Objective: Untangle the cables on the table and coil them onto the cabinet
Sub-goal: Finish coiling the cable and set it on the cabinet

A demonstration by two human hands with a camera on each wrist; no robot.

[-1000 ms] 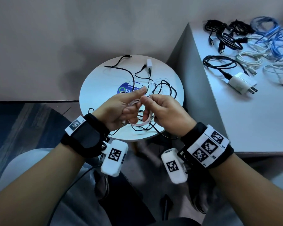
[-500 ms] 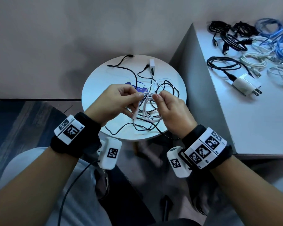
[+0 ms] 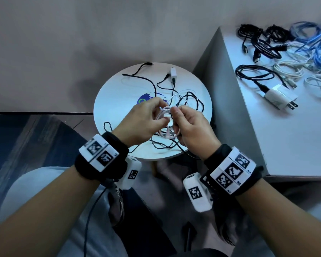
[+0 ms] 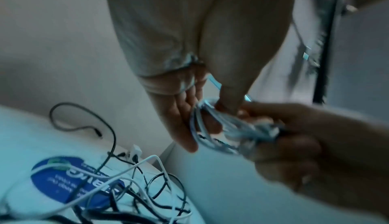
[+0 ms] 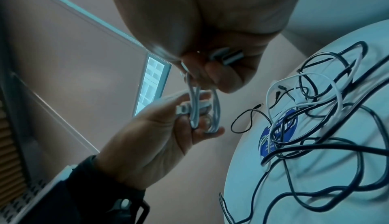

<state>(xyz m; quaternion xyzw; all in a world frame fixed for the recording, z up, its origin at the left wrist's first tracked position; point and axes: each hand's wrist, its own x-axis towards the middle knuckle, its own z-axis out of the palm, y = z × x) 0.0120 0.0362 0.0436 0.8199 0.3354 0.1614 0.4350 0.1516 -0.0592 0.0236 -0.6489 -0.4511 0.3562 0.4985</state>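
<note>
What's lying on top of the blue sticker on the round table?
A white cable and a thin black cable cross over the blue sticker on the round table. In the head view the left hand covers most of it.

- Round bench (image 3: 119, 101): smooth, matt white top carrying a glossy blue sticker (image 3: 143, 98).
- Black cables (image 3: 193, 101): thin, smooth plastic sheathing.
- Charger (image 3: 278, 96): glossy white plastic, metal prongs.
- Wristbands (image 3: 117, 151): black cloth.
</note>
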